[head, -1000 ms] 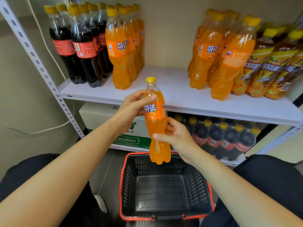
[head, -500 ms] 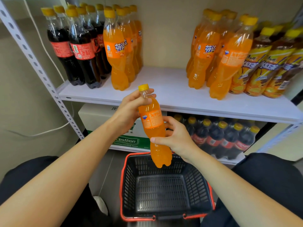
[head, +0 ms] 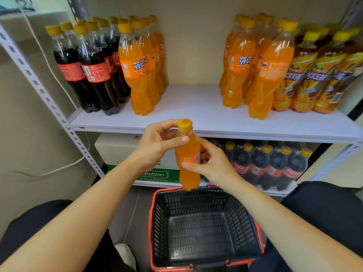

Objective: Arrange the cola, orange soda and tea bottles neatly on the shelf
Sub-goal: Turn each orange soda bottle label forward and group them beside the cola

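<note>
Orange soda bottle (head: pixel 187 152): full, likely weighty; smooth plastic may slip on you.
Left hand (head: pixel 157 146): fingers curled round its neck.
Right hand (head: pixel 216 165): pinching the waist; hold there.

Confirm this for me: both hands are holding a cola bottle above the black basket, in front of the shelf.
Wrong on the drink: the head view shows an orange soda bottle, not cola. The left hand and right hand both hold it above the black basket, in front of the shelf.
</note>
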